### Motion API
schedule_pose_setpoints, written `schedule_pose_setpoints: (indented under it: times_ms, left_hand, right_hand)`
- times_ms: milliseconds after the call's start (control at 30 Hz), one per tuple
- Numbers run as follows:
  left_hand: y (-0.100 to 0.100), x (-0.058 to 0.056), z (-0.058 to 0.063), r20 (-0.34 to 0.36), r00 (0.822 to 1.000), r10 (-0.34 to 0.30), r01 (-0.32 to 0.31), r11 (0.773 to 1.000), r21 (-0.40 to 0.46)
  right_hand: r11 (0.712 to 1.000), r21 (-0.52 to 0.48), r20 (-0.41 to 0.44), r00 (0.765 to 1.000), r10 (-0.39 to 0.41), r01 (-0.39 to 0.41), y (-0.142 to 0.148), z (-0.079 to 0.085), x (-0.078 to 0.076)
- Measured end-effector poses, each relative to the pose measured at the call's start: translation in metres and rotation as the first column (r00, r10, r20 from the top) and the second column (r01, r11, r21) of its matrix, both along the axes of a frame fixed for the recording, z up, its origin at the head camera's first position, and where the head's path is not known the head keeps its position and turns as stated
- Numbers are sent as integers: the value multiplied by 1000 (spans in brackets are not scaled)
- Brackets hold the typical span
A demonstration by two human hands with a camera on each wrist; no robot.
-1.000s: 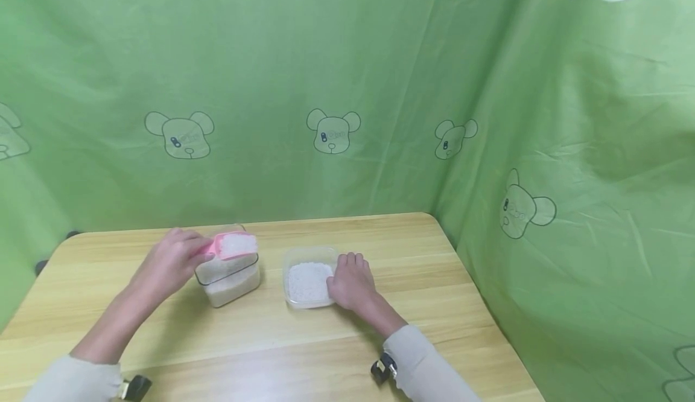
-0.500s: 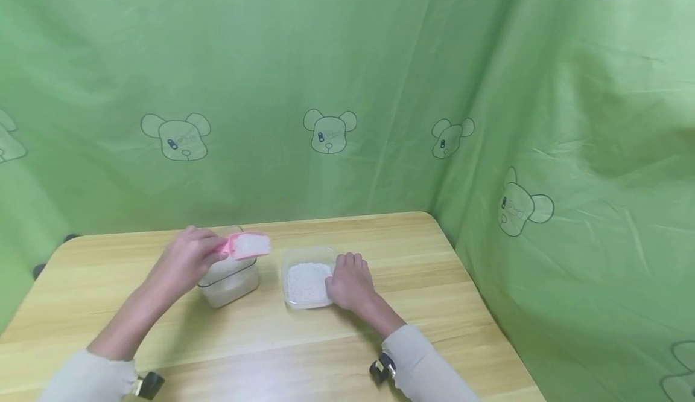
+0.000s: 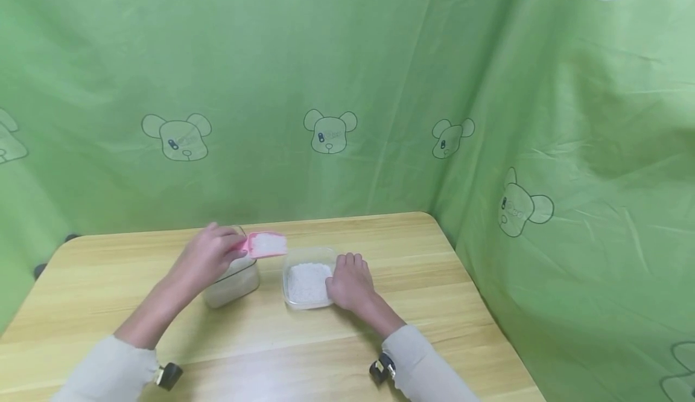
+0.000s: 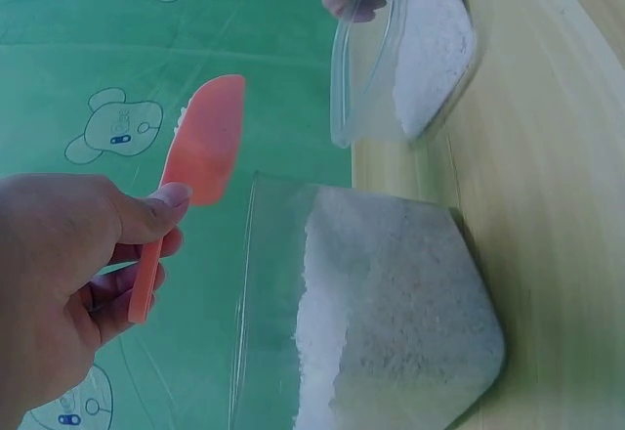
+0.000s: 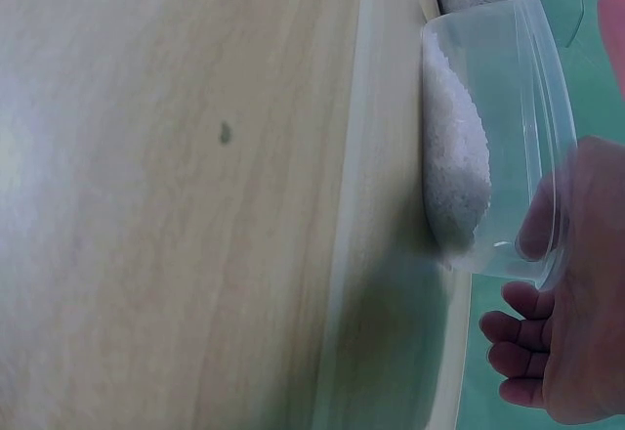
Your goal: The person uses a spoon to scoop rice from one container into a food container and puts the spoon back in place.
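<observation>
While the left hand (image 3: 203, 257) pinches the scoop (image 4: 210, 142) by its handle, thumb against curled fingers, the right hand (image 3: 352, 281) grips the tub (image 5: 498, 68) at its right wall. Hands well apart. Scoop is in the air, over the gap between bin (image 4: 400, 293) and tub, tip near the tub's far left corner. Open side up, roughly level: presumably so the heaped white grains (image 3: 268, 244) don't spill. Right thumb inside the tub, fingers outside; likely a brace, since so light-looking a tub could slide if knocked. Bin stands on the table (image 3: 434, 299), left of the tub and near it, which seems to suit a short reach. No hand holds the bin; its deeper fill probably gives weight enough to stand unaided. Tub's own grains lie low, sloping.
</observation>
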State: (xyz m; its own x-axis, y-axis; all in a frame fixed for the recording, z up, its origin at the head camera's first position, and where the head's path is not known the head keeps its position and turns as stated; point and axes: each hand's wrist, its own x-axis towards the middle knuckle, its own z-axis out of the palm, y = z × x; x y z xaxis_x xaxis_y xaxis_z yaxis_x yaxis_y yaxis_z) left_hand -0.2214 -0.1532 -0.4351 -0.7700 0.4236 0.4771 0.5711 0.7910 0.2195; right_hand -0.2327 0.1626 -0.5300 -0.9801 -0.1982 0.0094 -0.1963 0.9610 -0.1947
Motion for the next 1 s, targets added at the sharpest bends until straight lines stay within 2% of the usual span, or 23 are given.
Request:
schedule_pose_setpoints:
  times_ms: [367, 567, 700, 867, 1000]
  left_hand:
    - [16, -4, -3, -6, 999, -32, 32, 999, 0]
    - [25, -7, -10, -2, 999, -49, 49, 998, -34]
    - [30, -9, -16, -29, 997, -69, 68, 997, -41]
    - [36, -7, -21, -67, 992, -106, 103, 994, -47]
    - [40, -5, -23, -50, 993, -105, 102, 992, -71]
  right_hand:
    - [1000, 5, 3, 1000, -3, 3, 0, 2, 0]
    - [1000, 14, -6, 1000, -2, 2, -1, 2, 0]
    - [1000, 11, 1, 1000, 3, -3, -2, 2, 1]
    - [999, 32, 6, 1000, -3, 3, -3, 1, 1]
    - [999, 38, 11, 1000, -12, 12, -3, 0, 2]
